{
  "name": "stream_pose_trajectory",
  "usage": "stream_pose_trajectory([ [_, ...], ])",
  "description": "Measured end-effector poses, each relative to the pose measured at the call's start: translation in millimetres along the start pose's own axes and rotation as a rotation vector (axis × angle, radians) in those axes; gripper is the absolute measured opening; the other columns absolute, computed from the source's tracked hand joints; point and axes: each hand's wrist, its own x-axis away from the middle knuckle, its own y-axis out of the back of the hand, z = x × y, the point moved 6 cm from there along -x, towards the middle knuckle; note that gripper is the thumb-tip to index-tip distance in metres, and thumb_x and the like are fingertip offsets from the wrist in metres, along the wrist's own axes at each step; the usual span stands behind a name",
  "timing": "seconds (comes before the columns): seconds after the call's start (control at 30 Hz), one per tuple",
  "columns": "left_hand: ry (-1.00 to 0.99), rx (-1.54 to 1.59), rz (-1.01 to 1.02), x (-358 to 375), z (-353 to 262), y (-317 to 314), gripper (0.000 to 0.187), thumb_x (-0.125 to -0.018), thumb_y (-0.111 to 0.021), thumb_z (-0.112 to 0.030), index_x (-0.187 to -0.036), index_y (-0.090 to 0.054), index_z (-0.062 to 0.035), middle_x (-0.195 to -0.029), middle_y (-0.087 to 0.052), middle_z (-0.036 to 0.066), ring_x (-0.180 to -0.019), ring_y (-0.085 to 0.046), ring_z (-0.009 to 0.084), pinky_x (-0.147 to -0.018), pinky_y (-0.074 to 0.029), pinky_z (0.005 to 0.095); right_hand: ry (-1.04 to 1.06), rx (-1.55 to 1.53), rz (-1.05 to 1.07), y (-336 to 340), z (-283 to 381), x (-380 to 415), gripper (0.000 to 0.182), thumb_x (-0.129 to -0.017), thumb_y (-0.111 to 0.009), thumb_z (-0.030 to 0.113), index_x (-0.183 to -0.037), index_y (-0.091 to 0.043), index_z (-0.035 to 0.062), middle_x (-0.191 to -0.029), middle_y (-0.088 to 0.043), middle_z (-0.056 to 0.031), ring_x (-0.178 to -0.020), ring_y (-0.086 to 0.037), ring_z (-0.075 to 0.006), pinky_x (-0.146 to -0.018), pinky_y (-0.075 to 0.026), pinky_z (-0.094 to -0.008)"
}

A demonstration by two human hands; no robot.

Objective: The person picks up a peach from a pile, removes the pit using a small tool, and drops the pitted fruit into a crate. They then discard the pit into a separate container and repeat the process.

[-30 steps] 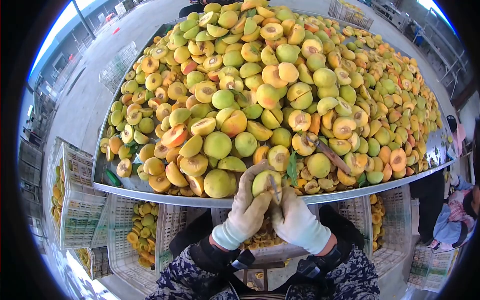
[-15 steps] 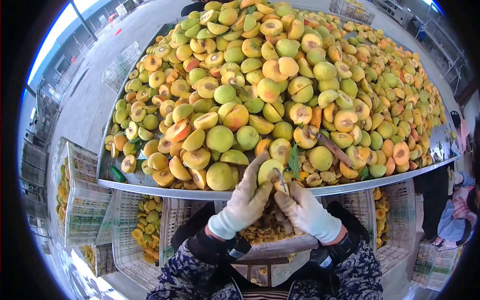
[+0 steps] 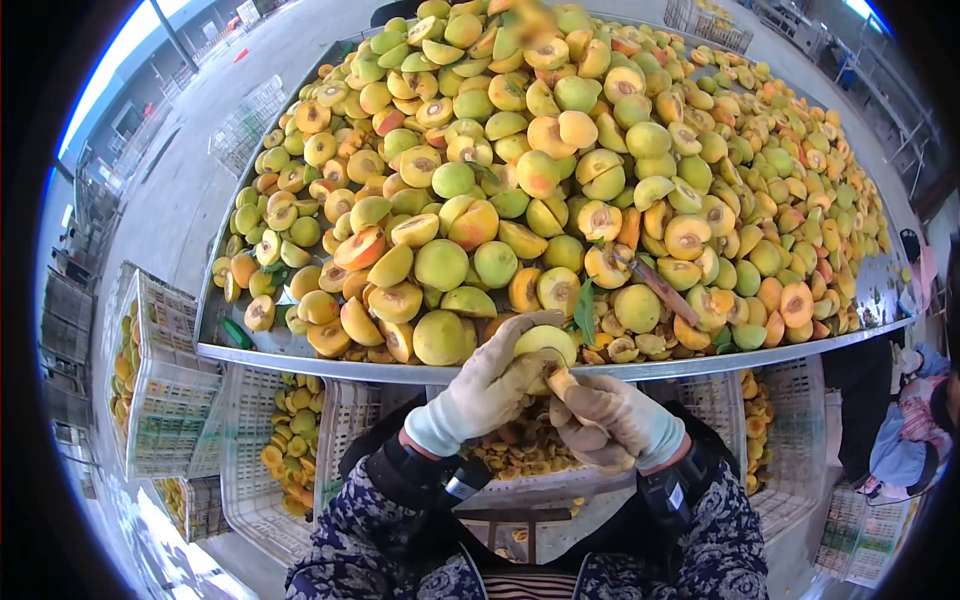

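My left hand point(image 3: 487, 385), in a pale glove, is wrapped round a yellow-green fruit half point(image 3: 544, 345) just over the front rim of the metal tray point(image 3: 420, 373). Close by on the right, my right hand point(image 3: 612, 415), also gloved, has its fingers closed on a small tool, mostly hidden; an orange piece point(image 3: 562, 382) shows at its fingertips, against the fruit. Beyond both hands the tray bears a large heap of halved and whole fruit point(image 3: 440, 265). A green leaf point(image 3: 584, 312) and a brown stick-like piece point(image 3: 664, 291) lie among them.
White plastic crates point(image 3: 170, 385) stand at the left, some holding fruit. Below my hands is a container of small cut pieces point(image 3: 520, 452). Another crate point(image 3: 795, 440) is at the right, near a person point(image 3: 915, 420) at the edge of view.
The fruit half has tilted and its cut side shows differently. My right hand has moved slightly down and right; the metal blade tips seen earlier no longer show.
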Motion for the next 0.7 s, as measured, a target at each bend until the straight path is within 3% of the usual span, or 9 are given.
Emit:
stream_pose_trajectory([
  [0.1,0.082,0.091,0.036,16,-5,-3,0.046,-0.1,-0.051,-0.022,-0.139,-0.039,-0.0018,-0.11,-0.06,0.007,-0.092,-0.057,0.0094,-0.082,-0.047,0.0232,-0.021,-0.098,0.074,-6,-6,9,0.049,-0.089,-0.063,0.053,-0.097,-0.055,0.0055,-0.06,-0.045,-0.0002,-0.038,-0.033,-0.0058,-0.033,-0.026,-0.0207],
  [0.17,0.116,0.295,0.038,33,-5,-6,0.052,-0.101,-0.05,-0.034,-0.138,-0.039,0.0003,-0.117,-0.058,0.009,-0.109,-0.055,0.0142,-0.097,-0.043,0.0276,-0.07,0.101,0.143,-6,-12,16,0.05,-0.088,-0.064,0.054,-0.096,-0.056,0.0052,-0.061,-0.045,-0.0002,-0.039,-0.033,-0.0057,-0.033,-0.025,-0.0201],
  [0.23,0.097,0.375,-0.098,60,-24,0,0.051,-0.1,-0.05,-0.036,-0.135,-0.042,0.0005,-0.11,-0.061,0.008,-0.091,-0.06,0.0119,-0.077,-0.051,0.0246,0.103,0.316,0.191,-17,-9,24,0.05,-0.087,-0.066,0.052,-0.095,-0.057,0.0035,-0.065,-0.052,-0.0012,-0.049,-0.046,-0.0074,-0.043,-0.039,-0.0229],
  [0.3,-0.03,0.194,-0.448,98,-27,28,0.043,-0.1,-0.052,-0.024,-0.135,-0.044,-0.001,-0.105,-0.063,0.008,-0.073,-0.059,0.0092,-0.056,-0.049,0.021,-0.014,0.845,0.006,-5,-20,19,0.04,-0.089,-0.065,0.043,-0.093,-0.057,0.0032,-0.065,-0.059,-0.005,-0.052,-0.057,-0.0163,-0.049,-0.047,-0.0314],
  [0.37,-0.026,-0.279,-0.633,149,-37,67,0.038,-0.098,-0.051,-0.013,-0.134,-0.045,-0.0033,-0.101,-0.063,0.007,-0.072,-0.059,0.0089,-0.056,-0.049,0.0207,0.594,1.829,-0.356,14,-31,20,0.03,-0.088,-0.063,0.033,-0.092,-0.058,0.0037,-0.066,-0.063,-0.0122,-0.057,-0.063,-0.0297,-0.052,-0.049,-0.0409],
  [0.4,0.062,-0.505,-0.759,169,-54,80,0.037,-0.091,-0.058,-0.011,-0.127,-0.053,-0.0014,-0.108,-0.064,0.015,-0.09,-0.066,0.0228,-0.078,-0.054,0.0328,0.523,1.862,-0.409,21,-40,19,0.024,-0.086,-0.061,0.028,-0.09,-0.059,0.0048,-0.07,-0.064,-0.0179,-0.064,-0.063,-0.038,-0.057,-0.05,-0.0485],
  [0.5,0.305,-1.805,-0.746,194,-60,109,0.042,-0.084,-0.066,-0.026,-0.119,-0.06,-0.0039,-0.113,-0.062,0.025,-0.106,-0.061,0.0378,-0.088,-0.05,0.0439,0.378,1.696,-0.235,11,-44,30,0.027,-0.088,-0.06,0.03,-0.095,-0.06,0.0048,-0.079,-0.066,-0.0186,-0.077,-0.065,-0.0388,-0.069,-0.051,-0.0489],
  [0.6,0.164,-1.177,-0.777,137,-49,118,0.04,-0.084,-0.066,-0.035,-0.108,-0.064,-0.0027,-0.113,-0.06,0.025,-0.107,-0.056,0.0429,-0.09,-0.045,0.0498,0.395,1.704,-0.297,15,-40,30,0.03,-0.087,-0.06,0.031,-0.101,-0.058,0.0048,-0.085,-0.067,-0.0191,-0.084,-0.065,-0.039,-0.073,-0.051,-0.0477],
  [0.7,0.349,-1.242,-0.801,65,2,140,0.057,-0.09,-0.05,-0.053,-0.096,-0.064,0.0018,-0.114,-0.059,0.025,-0.113,-0.052,0.0413,-0.098,-0.036,0.0507,0.344,1.687,-0.327,24,-31,25,0.032,-0.087,-0.06,0.032,-0.105,-0.056,0.0053,-0.088,-0.067,-0.0197,-0.085,-0.065,-0.0393,-0.073,-0.051,-0.0485],
])
